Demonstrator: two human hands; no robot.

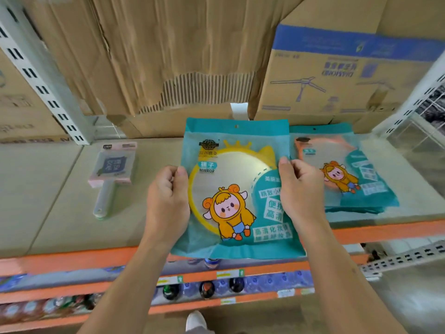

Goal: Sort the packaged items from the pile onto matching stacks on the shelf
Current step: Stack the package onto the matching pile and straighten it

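Observation:
I hold a teal mirror package (231,189) with a yellow-rimmed round mirror and a cartoon sheep figure, upright above the shelf's front edge. My left hand (167,203) pinches its left edge, thumb on the front. My right hand (301,191) pinches its right edge the same way. To the right, a stack of similar teal packages (349,174) lies flat on the shelf; its top one shows an orange rim. At the left lies a pink handled mirror package (113,169), flat with its handle toward me.
The beige shelf board (48,194) has an orange front rail (72,259). Cardboard boxes (337,75) stand along the back. Grey slotted uprights (43,90) flank the bay. Lower shelves hold bottles (207,289).

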